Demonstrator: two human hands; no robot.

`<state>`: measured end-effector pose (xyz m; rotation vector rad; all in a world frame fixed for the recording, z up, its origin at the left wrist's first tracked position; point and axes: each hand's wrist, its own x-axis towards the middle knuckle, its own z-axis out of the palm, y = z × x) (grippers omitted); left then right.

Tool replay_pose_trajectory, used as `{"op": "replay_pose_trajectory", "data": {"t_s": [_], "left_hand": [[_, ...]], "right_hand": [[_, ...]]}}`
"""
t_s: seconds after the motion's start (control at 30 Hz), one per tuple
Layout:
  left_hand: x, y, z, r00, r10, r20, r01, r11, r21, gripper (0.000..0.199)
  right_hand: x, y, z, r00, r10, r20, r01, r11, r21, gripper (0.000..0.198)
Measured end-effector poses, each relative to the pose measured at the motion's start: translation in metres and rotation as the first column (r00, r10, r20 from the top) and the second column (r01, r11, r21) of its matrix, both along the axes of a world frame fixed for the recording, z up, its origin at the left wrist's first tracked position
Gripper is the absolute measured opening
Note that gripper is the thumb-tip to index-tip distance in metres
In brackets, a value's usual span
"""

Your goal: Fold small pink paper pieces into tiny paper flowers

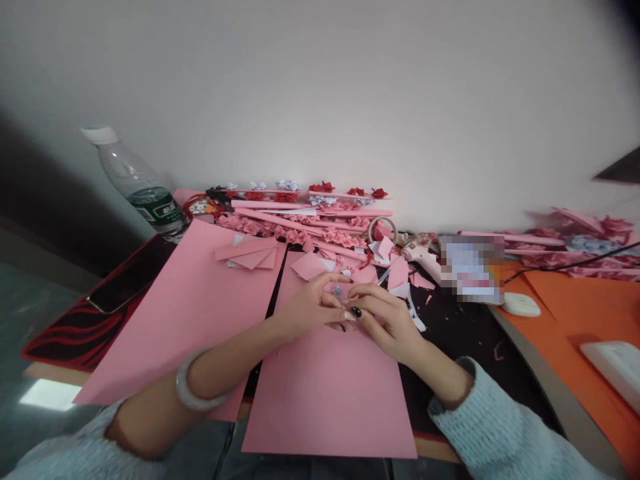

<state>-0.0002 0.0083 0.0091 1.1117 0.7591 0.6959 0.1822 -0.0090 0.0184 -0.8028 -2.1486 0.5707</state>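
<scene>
My left hand and my right hand meet over a sheet of pink paper. Between their fingertips is a small pale folded paper piece, mostly covered by the fingers. The left fingers curl around it from the left. On the other side, the right thumb and fingers pinch its edge. Just beyond the hands lie pink paper scraps. Another pink sheet is spread to the left, with folded pink paper on top.
Pink paper flower stems are piled along the wall. A roll of tape and a pale glue gun lie behind my right hand. A water bottle and a phone are at left; orange paper and a white mouse at right.
</scene>
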Motion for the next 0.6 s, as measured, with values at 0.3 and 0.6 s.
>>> {"op": "replay_pose_trajectory", "data": {"t_s": [0.3,0.6], "left_hand": [[0.000,-0.001,0.003,1.000,0.011,-0.003,-0.011,1.000,-0.026,0.058],[0.003,-0.003,-0.004,0.995,0.093,-0.045,-0.086,0.986,0.144,0.048]], "right_hand": [[0.000,0.001,0.002,0.999,0.014,-0.052,-0.020,0.993,-0.114,0.023],[-0.003,0.002,-0.010,0.962,-0.251,-0.104,0.196,0.906,-0.376,0.021]]}}
